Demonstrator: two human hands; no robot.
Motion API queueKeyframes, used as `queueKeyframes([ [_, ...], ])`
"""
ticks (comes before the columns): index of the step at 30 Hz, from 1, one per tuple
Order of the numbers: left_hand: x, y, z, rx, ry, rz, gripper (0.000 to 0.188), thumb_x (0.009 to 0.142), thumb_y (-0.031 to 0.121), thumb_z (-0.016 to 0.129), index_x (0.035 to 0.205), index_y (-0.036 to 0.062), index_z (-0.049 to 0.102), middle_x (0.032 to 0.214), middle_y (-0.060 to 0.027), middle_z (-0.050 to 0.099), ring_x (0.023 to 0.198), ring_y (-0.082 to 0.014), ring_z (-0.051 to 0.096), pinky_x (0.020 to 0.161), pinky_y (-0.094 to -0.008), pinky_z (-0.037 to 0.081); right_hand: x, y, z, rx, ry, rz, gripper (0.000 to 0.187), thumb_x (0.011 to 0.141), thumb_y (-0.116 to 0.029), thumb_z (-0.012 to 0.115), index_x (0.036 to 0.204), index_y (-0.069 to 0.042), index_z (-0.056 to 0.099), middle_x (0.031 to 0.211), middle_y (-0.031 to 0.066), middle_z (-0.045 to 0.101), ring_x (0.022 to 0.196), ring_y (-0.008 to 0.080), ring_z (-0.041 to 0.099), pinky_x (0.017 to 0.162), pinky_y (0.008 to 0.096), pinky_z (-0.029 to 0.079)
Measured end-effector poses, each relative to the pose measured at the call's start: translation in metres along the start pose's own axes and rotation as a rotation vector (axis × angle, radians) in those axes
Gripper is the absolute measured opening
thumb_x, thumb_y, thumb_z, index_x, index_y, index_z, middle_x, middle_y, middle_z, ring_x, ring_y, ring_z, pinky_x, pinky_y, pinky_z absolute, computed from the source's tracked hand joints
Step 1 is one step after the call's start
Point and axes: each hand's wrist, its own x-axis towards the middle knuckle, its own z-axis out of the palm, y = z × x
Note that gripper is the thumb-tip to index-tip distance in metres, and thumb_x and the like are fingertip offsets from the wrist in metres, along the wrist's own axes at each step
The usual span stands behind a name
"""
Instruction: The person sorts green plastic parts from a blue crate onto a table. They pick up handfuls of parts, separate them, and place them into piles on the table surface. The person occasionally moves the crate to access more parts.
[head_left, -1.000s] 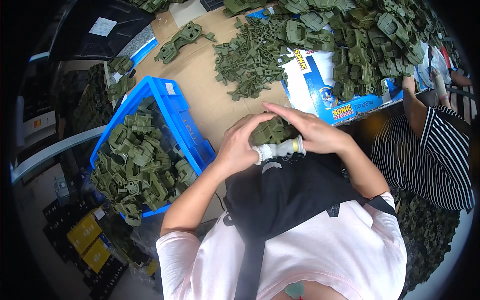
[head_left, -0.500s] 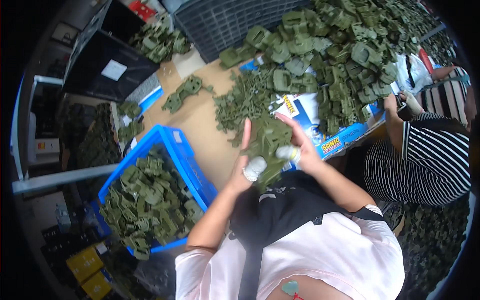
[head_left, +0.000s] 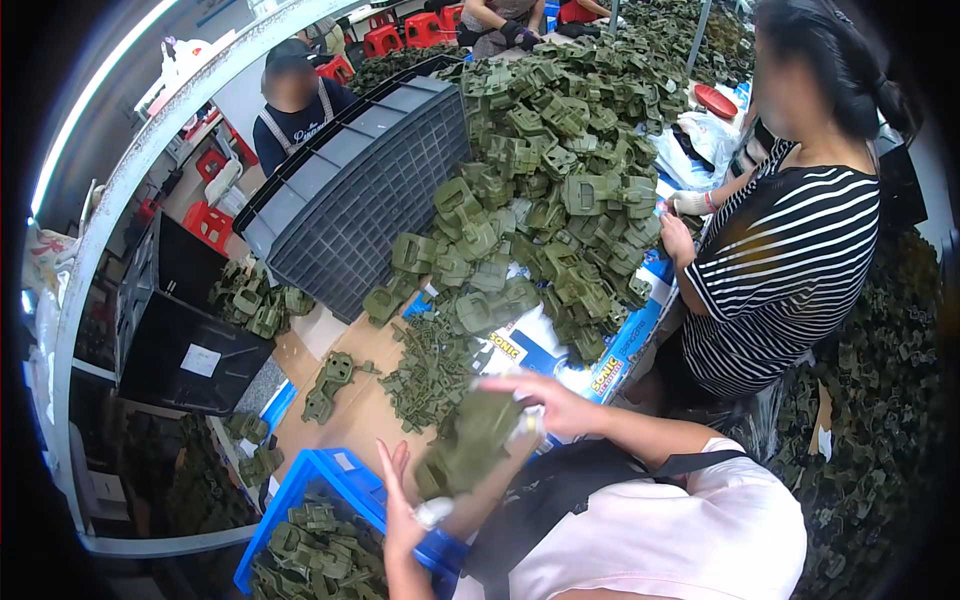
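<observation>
An olive-green moulded plastic toy vehicle part [head_left: 468, 440], smeared by motion, is in front of my body. My right hand [head_left: 545, 405] grips it at its upper right end, index finger along the far edge and the white-wrapped thumb on the near side. My left hand [head_left: 402, 505] is open at the part's lower left end, fingers stretched upward. Its white-wrapped thumb is close to the part; whether it touches cannot be made out. Just beyond lies a pile of small green parts [head_left: 430, 375] on the cardboard-covered table [head_left: 300, 430].
A blue crate [head_left: 335, 470] of green parts stands at the near left. Larger green shells [head_left: 540, 180] are heaped beyond, beside a dark grey crate [head_left: 370, 180]. One green part [head_left: 330, 385] lies on the cardboard. A co-worker in a striped shirt [head_left: 790, 260] works at the right.
The view has tilted up and shows more of the room. My left hand has moved away from the part, while my right hand keeps hold of it. The part has turned.
</observation>
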Motion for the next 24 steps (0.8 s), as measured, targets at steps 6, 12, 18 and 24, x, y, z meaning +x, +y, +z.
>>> queueKeyframes([
  [6,-0.011,0.005,0.011,-0.339,0.248,-0.186,0.095,0.045,0.012,0.088,0.124,0.0041,0.036,0.113,-0.0095,0.051,0.102,-0.0202,0.053,0.089,-0.0316,0.043,-0.001,-0.011,0.001,0.144,-0.081,0.065,0.065,0.070,-0.007,0.070,0.129,-0.012,0.044,0.120,0.0107,0.048,0.113,0.0234,0.045,0.095,0.0331,0.035],
  [12,-0.011,0.003,0.021,0.060,0.238,-0.034,0.071,0.052,0.005,0.081,0.113,0.0051,0.045,0.109,-0.0088,0.052,0.099,-0.0193,0.054,0.087,-0.0318,0.043,-0.010,0.003,0.002,-0.022,-0.049,-0.016,0.060,0.067,-0.004,0.067,0.124,-0.014,0.050,0.115,0.0110,0.050,0.103,0.0265,0.050,0.086,0.0353,0.040],
  [18,0.061,0.026,0.019,-0.142,0.383,0.075,0.105,0.063,0.025,0.077,0.141,0.0109,0.008,0.135,-0.0192,0.029,0.121,-0.0309,0.037,0.099,-0.0421,0.032,0.029,0.019,-0.065,-0.111,0.305,-0.079,0.047,0.074,-0.018,0.067,0.118,-0.008,0.053,0.119,0.0079,0.052,0.114,0.0214,0.046,0.096,0.0351,0.036],
  [24,0.037,0.002,-0.050,0.061,0.716,-0.129,0.073,0.083,0.025,0.058,0.140,0.0087,0.017,0.129,-0.0224,0.038,0.122,-0.0309,0.036,0.102,-0.0435,0.026,0.149,0.048,-0.315,1.265,0.965,-0.271,0.018,0.081,-0.018,0.061,0.094,-0.006,0.057,0.093,0.0105,0.061,0.085,0.0239,0.060,0.079,0.0455,0.051],
])
